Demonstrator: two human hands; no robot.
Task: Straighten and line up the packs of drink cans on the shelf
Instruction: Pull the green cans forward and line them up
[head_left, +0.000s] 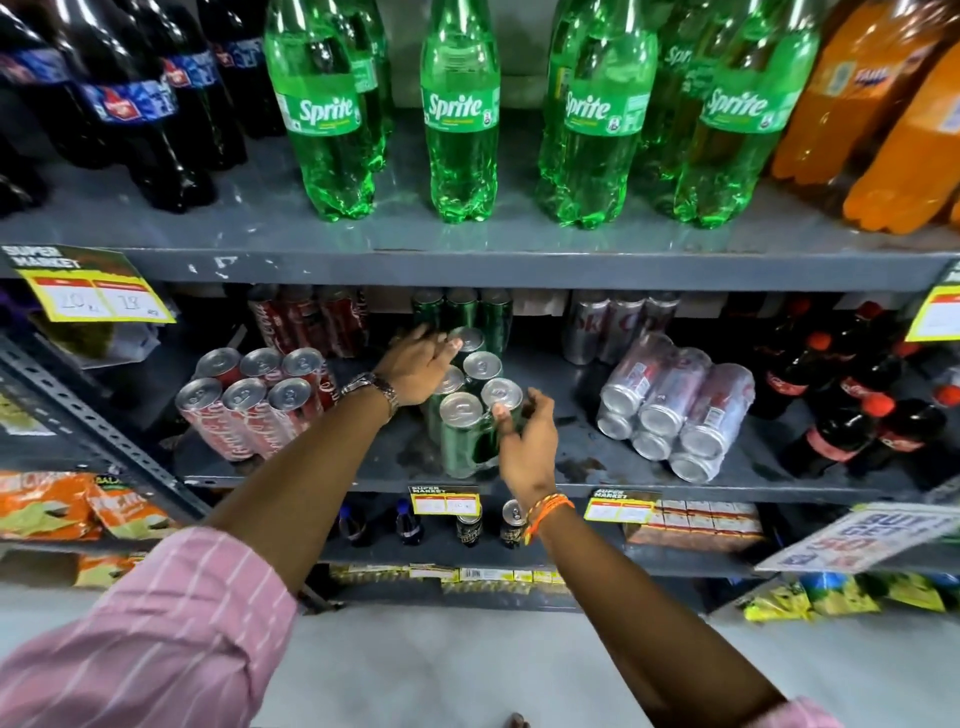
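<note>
A shrink-wrapped pack of green cans (464, 415) stands upright in the middle of the grey middle shelf (582, 488). My left hand (415, 366) lies against its back left side, fingers spread over the far cans. My right hand (527, 441) grips its front right corner, thumb on a can top. To the left stands a pack of red cola cans (249, 400), upright and turned at a slight angle. On the right a pack of silver cans (675, 410) lies tipped on its side, can bottoms facing me.
Behind the packs stand more red (311, 319), green (462, 309) and silver cans (618, 325). Small cola bottles (852, 410) fill the shelf's right end. Large Sprite bottles (460, 114) stand on the shelf above. Price tags (88, 286) hang from the shelf edges.
</note>
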